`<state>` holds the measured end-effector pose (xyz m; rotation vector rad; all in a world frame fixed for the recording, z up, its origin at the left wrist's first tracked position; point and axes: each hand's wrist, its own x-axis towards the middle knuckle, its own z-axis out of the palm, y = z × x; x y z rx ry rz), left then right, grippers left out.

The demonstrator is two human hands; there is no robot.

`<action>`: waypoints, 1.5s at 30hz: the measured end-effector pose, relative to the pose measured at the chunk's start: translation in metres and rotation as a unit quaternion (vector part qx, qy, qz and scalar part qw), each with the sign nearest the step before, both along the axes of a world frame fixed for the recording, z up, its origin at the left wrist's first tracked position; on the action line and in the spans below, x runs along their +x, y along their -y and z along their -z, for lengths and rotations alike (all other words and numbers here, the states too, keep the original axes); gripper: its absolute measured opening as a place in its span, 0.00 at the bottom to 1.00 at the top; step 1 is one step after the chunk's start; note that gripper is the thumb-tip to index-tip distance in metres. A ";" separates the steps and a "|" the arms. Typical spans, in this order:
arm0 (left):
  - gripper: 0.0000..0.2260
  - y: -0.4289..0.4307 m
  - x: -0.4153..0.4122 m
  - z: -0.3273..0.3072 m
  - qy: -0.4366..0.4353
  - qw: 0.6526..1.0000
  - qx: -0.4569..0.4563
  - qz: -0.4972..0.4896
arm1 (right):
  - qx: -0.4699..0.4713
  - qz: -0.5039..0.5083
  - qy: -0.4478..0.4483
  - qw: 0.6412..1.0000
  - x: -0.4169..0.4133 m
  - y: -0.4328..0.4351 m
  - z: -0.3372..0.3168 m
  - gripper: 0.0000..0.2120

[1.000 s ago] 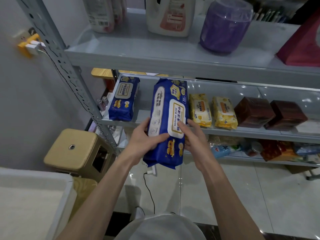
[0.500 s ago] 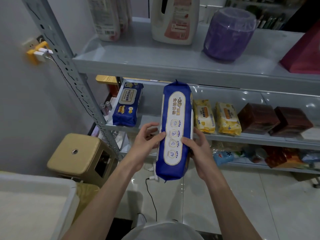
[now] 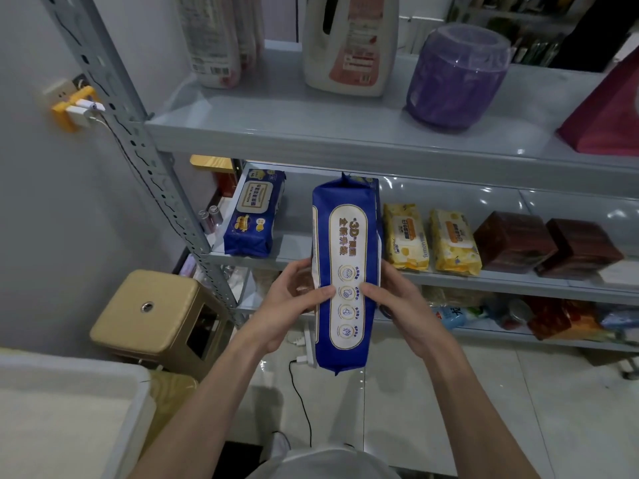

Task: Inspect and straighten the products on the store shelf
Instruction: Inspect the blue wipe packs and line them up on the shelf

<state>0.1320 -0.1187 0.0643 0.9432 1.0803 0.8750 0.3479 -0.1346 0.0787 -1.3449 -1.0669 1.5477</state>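
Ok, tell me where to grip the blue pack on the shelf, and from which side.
Probably grip the blue pack across its long sides near the front end, coming from the front. It lies flat, lengthwise front to back, with that end at the shelf lip, and the upper shelf hangs over it.

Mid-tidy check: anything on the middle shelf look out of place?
One blue pack is off the shelf, held by left hand and right hand, with a gap beside the yellow packs. Nothing torn or spilled.

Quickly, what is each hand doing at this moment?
Left hand: grips the blue pack on its left side.
Right hand: grips the same pack on its right side.
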 end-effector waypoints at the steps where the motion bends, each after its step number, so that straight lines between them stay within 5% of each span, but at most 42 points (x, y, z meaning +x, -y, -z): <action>1: 0.33 -0.001 -0.001 0.000 -0.002 1.000 0.006 0.000 | -0.001 -0.005 -0.002 1.000 0.001 -0.001 0.000 0.34; 10: 0.40 -0.004 -0.009 -0.004 -0.007 1.000 0.019 0.018 | -0.012 -0.027 -0.050 0.998 0.005 -0.008 0.012 0.33; 33: 0.34 0.001 -0.016 0.000 0.020 1.000 0.014 0.020 | 0.044 -0.054 -0.034 0.997 -0.005 0.003 0.007 0.44; 40: 0.27 0.005 -0.004 -0.004 0.005 0.999 -0.035 0.012 | 0.004 0.059 -0.096 0.994 -0.015 0.013 0.021 0.35; 45: 0.33 0.011 -0.003 0.003 0.010 0.999 -0.044 0.022 | -0.026 0.093 -0.121 0.988 -0.013 0.018 0.023 0.29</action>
